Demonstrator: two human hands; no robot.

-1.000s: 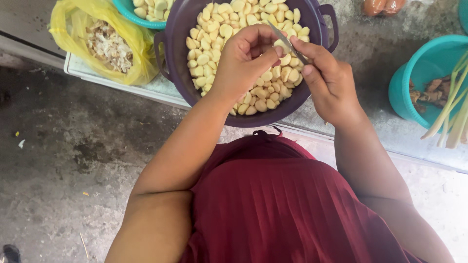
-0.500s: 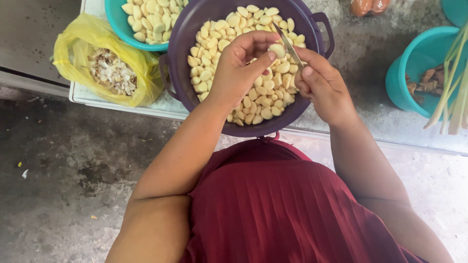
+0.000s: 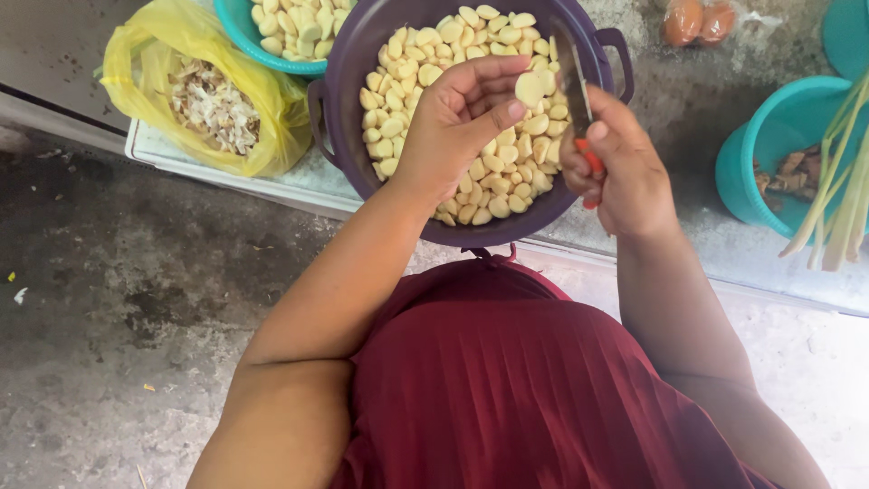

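My left hand point(image 3: 457, 127) pinches a peeled garlic clove point(image 3: 530, 88) between thumb and fingers, over a dark purple bowl point(image 3: 347, 80) full of several peeled garlic cloves. My right hand point(image 3: 620, 167) grips a small knife point(image 3: 574, 77) with a red-orange handle; its blade points up, just right of the clove. Both hands hover above the bowl's right half.
A teal bowl point(image 3: 243, 36) of more peeled cloves sits behind the purple one. A yellow plastic bag point(image 3: 145, 68) holding garlic skins lies at left. At right, a teal bucket point(image 3: 751, 172) holds brown pieces, with pale lemongrass stalks point(image 3: 833, 181) leaning on it. Grey concrete floor point(image 3: 136, 299) below.
The hands have drawn slightly apart: my left hand lifted the clove up, and my right hand with the knife shifted right and away from it.
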